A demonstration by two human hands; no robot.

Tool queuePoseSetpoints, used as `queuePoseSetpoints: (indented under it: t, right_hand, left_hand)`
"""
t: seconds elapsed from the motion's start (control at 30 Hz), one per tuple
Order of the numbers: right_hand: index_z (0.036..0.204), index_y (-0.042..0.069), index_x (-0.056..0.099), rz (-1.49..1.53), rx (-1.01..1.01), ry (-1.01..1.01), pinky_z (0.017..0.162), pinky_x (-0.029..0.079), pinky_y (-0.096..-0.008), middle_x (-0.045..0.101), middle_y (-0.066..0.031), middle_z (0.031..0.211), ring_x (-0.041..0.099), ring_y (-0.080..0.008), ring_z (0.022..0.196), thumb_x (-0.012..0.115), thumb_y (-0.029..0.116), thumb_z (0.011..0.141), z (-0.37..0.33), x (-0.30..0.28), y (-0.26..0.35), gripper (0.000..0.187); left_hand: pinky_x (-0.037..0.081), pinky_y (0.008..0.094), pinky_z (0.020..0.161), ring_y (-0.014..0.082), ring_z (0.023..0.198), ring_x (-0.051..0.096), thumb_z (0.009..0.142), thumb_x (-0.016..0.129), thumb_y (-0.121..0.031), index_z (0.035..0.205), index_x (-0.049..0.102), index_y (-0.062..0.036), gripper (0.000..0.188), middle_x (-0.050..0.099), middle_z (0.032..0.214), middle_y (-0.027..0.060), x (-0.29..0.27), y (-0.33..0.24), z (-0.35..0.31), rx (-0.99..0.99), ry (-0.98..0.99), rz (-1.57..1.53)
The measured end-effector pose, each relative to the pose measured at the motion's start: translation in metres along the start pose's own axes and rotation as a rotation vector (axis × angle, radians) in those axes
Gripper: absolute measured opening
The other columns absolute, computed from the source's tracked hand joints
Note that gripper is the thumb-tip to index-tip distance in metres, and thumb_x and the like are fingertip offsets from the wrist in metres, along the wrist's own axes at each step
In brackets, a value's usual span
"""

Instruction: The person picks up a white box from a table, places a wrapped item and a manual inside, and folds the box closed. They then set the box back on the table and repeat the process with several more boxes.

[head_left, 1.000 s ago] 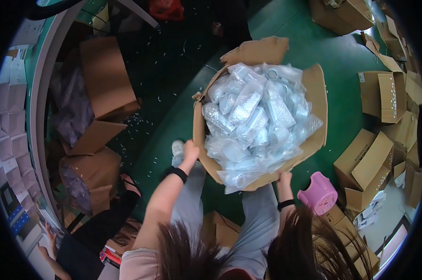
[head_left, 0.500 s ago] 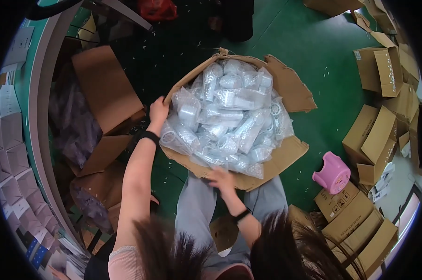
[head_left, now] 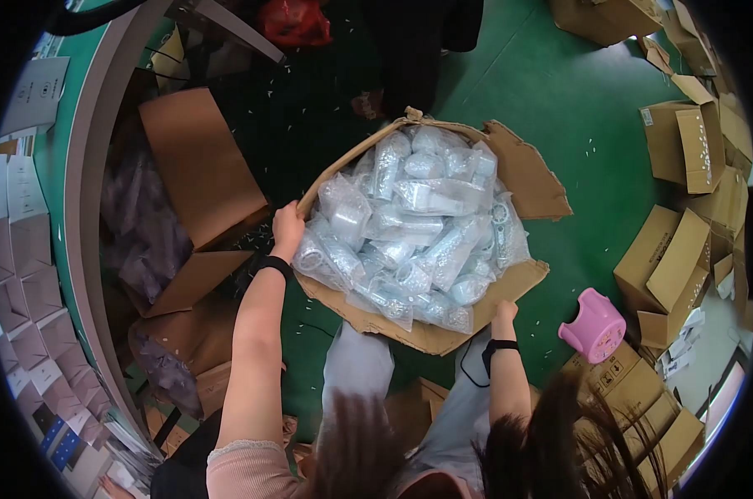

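Note:
A large open cardboard box (head_left: 533, 173) stands in front of my legs, its top flaps torn and bent outward. It is heaped with white rounded items in clear bubble-wrap bags (head_left: 406, 226); what exactly the items are is hard to make out. My left hand (head_left: 287, 227) is closed on the box's left edge, fingers partly hidden behind the cardboard. At the near right side, my right hand (head_left: 504, 314) is closed at the edge of the lower flap. Both wrists wear black bands.
On the left, an open carton (head_left: 189, 162) with plastic-bagged items stands beside a table edge (head_left: 85, 108). Cartons (head_left: 663, 258) line the right, near a pink stool (head_left: 594, 326). A person in dark clothes (head_left: 414, 50) stands beyond the box. White scraps dot the green floor (head_left: 572, 249).
My right hand has moved from the box's near edge rightward to the lower right flap and closed there. The left hand keeps its hold. The box sits slightly lower in view.

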State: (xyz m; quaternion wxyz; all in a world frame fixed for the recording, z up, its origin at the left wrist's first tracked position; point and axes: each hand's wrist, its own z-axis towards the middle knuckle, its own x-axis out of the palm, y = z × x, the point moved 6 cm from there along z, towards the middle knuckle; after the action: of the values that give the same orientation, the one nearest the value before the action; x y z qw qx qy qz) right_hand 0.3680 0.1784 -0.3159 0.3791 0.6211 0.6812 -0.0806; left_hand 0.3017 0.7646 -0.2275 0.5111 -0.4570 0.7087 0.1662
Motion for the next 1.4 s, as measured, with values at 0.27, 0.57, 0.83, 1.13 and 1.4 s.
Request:
queuePoseSetpoints:
  t: [0.27,0.57,0.83,1.13,1.4]
  right_hand:
    - [0.09,-0.007,0.052,0.06,-0.029,0.107,0.057,0.046,-0.0347,0.056,-0.0112,0.086,0.055,-0.023,0.072,0.046,-0.003,0.066,0.007,-0.003,-0.003,0.026]
    - [0.093,-0.005,0.052,-0.238,-0.461,-0.082,0.071,0.043,-0.034,0.056,-0.0165,0.084,0.053,-0.0314,0.078,0.053,0.0,0.061,-0.07,-0.036,0.045,0.032]
    - [0.106,0.002,0.048,-0.493,-1.092,0.553,0.085,0.036,-0.0337,0.049,-0.0181,0.106,0.045,-0.0295,0.101,0.055,0.004,0.063,-0.268,0.013,0.095,0.044]
    - [0.095,0.0,0.056,-0.529,-0.947,1.104,0.067,0.045,-0.0292,0.06,-0.0138,0.079,0.059,-0.0228,0.073,0.057,0.01,0.066,-0.345,0.056,0.054,0.031]
    - [0.093,0.002,0.057,-1.025,-0.894,0.865,0.067,0.045,-0.0317,0.06,-0.0146,0.077,0.058,-0.0244,0.077,0.058,0.013,0.063,-0.293,0.026,0.043,0.032]
  left_hand:
    - [0.045,0.0397,0.071,0.0346,0.083,0.054,0.073,0.054,-0.01,0.102,0.052,-0.0057,0.03,0.057,0.087,0.0191,0.001,-0.006,-0.001,-0.043,0.12,-0.027]
    - [0.034,0.0388,0.088,0.0347,0.106,0.041,0.069,0.054,-0.003,0.1,0.048,0.0013,0.032,0.046,0.11,0.021,-0.058,-0.027,-0.1,0.23,-0.371,-0.272]
    - [0.037,0.0346,0.084,0.0293,0.101,0.046,0.063,0.06,-0.01,0.094,0.052,-0.0045,0.033,0.051,0.103,0.0153,-0.05,0.005,-0.318,-0.194,0.123,-0.678]
    - [0.039,0.0378,0.083,0.0314,0.099,0.046,0.069,0.056,-0.02,0.102,0.05,-0.0057,0.037,0.051,0.104,0.016,-0.067,-0.005,-0.524,-0.045,0.408,-0.322]
    - [0.037,0.0435,0.083,0.0321,0.103,0.043,0.069,0.057,-0.023,0.103,0.049,-0.0081,0.038,0.047,0.109,0.0135,-0.031,-0.03,-0.587,-0.271,0.507,-0.333]
